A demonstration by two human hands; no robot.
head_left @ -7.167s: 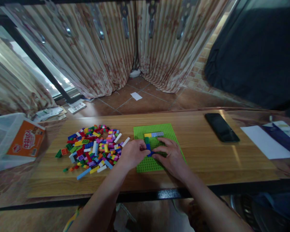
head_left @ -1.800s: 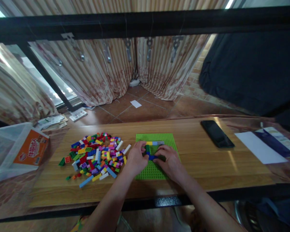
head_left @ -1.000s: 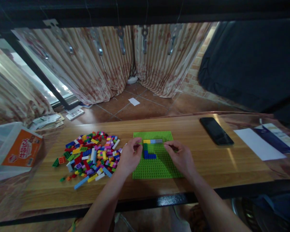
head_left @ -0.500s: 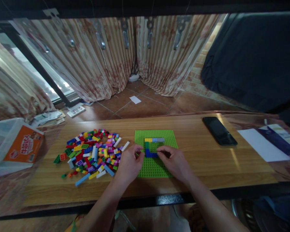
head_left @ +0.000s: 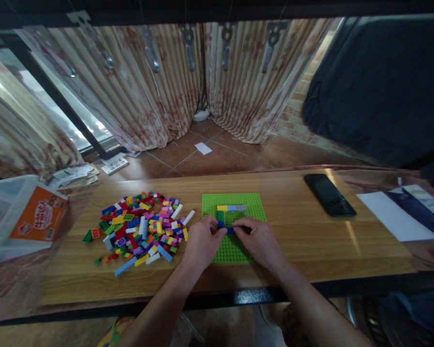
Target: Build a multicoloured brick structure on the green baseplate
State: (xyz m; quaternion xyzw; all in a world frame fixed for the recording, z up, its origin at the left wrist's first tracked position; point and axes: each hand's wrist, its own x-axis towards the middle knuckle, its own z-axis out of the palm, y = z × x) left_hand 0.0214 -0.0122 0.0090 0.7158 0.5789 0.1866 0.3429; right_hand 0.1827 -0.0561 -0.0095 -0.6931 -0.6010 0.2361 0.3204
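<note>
The left hand (head_left: 203, 242) is moved to blue plastic bricks (head_left: 230, 231); clamping by it or the right hand (head_left: 258, 241) cannot be told. Three sides are laid, open toward the green studded baseplate (head_left: 253, 200)'s right edge.

Pleated, rust-patterned curtains (head_left: 159, 96) meeting at centre, brown tiled floor (head_left: 224, 161) below, pale brick-patterned wall (head_left: 293, 115) beside them, daylight through a dark-framed window (head_left: 90, 118) — left side, dark fabric (head_left: 379, 86) at upper right, wood-grain table (head_left: 321, 248) across the foreground.

Looks like somebody's home tbh; patterned curtains (head_left: 159, 96) up top; tiled floor (head_left: 224, 156) mid-frame; toy bricks (head_left: 144, 227) lower left
</note>
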